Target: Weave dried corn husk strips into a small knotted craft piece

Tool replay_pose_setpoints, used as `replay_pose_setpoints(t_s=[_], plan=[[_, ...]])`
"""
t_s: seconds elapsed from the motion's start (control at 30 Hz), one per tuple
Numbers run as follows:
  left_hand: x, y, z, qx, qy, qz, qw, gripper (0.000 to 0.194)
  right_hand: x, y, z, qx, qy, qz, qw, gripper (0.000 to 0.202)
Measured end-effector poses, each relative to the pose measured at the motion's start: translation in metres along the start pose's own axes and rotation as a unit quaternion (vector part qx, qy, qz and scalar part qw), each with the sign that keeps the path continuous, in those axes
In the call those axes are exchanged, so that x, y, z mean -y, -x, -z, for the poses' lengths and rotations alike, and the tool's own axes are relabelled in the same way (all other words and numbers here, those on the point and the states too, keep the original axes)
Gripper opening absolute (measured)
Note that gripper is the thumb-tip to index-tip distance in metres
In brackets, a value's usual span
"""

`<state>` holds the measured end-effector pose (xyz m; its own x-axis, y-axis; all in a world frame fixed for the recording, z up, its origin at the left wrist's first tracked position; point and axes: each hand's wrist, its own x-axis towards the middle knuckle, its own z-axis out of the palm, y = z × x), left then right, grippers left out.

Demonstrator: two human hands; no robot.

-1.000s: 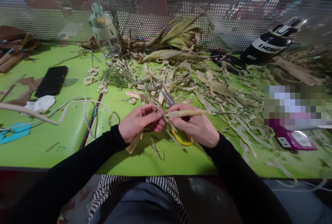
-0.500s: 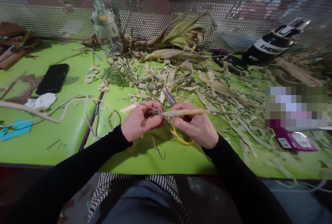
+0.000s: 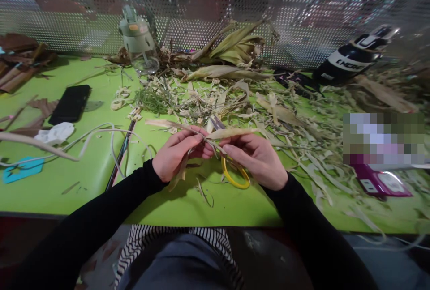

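Between my hands, over the front middle of the green table (image 3: 188, 209), are dry pale husk strips (image 3: 231, 133) that meet in a thin twisted part. My left hand (image 3: 179, 150) pinches them, and loose ends hang below and stick out to the upper left. My right hand (image 3: 257, 155) has its thumb and fingers closed on the strips from the right. Under the strips and beside my right hand lie scissors with a yellow handle (image 3: 237, 180); their blades point away and are partly covered.
Husk scraps (image 3: 201, 97) heap behind my hands. A clear bottle (image 3: 139, 44) stands at the back left, a black bottle (image 3: 349, 61) leans at the back right. A phone (image 3: 70, 104), white cable (image 3: 112, 147) and blue tag (image 3: 23, 169) lie left; a magenta packet (image 3: 379, 180) lies right.
Both hands have turned and shifted slightly, showing more of the twisted strips. A long husk end now sticks out to the upper left, and more of the yellow handle shows.
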<state>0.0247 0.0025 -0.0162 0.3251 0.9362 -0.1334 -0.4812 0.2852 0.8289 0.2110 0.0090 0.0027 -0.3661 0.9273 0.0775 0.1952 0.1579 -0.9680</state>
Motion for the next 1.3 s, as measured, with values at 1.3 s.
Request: replay_pose_setpoints(t_s=[1.3], plan=[[0.012,0.000,-0.005,0.006,-0.089,-0.021,0.996,0.019,-0.010,-0.002,-0.010,-0.068,0.223,0.109,0.966,0.003]])
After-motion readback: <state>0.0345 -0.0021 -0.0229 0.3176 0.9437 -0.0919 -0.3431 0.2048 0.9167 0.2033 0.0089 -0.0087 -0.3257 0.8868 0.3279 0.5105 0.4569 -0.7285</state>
